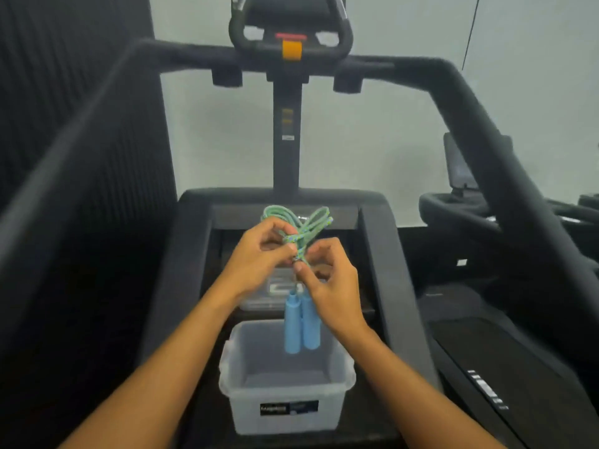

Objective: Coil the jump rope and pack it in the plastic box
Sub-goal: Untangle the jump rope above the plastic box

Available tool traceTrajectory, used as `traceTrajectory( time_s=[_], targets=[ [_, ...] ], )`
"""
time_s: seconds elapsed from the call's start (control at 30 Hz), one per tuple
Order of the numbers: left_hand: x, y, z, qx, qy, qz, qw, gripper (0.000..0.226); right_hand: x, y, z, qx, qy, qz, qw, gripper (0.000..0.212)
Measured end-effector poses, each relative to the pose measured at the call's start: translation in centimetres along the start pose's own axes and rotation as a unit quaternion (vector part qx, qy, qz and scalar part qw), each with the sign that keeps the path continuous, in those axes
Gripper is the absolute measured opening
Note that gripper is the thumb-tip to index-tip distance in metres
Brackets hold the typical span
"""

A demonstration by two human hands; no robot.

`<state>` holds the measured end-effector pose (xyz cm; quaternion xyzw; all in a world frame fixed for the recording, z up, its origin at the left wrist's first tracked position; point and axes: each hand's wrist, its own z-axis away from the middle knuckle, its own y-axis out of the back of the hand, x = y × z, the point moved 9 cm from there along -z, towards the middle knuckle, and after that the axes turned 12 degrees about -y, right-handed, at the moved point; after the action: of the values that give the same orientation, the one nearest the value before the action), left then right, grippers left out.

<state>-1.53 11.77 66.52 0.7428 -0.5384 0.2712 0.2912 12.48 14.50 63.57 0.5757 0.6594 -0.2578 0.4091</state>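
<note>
Gym — treadmill [194, 286] underfoot, second exercise machine [460, 202] alongside.

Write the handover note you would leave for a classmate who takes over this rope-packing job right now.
Left hand: pinching the rope bundle at its wrapped middle.
Right hand: also pinching there, fingers on the wrap.
Jump rope: coiled in loops above the hands; its two blue handles hang over the open plastic box.
Lid: lies beyond the box.
Done: coiling.
Left: finish the wrap, lower the rope into the box.

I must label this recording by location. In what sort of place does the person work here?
Probably a gym or fitness room. A treadmill with a console stands ahead, another exercise machine sits at right, and both hands hold a jump rope.
</note>
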Motion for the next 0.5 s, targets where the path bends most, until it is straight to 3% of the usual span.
traceTrajectory(
  time_s=[0.33, 0.5],
  targets=[
    [5.4, 0.7, -5.9, 0.004, -0.062, -0.048, 0.997, 0.017, -6.9, 1.8, -4.8, 0.047, 0.152, 0.102, 0.982, 0.026],
    [6.6, 1.1, -6.8, -0.019, -0.059, -0.095, 0.993, 0.042, -8.2, 2.5, -6.2, 0.043, 0.154, 0.120, 0.980, 0.019]
  ],
)
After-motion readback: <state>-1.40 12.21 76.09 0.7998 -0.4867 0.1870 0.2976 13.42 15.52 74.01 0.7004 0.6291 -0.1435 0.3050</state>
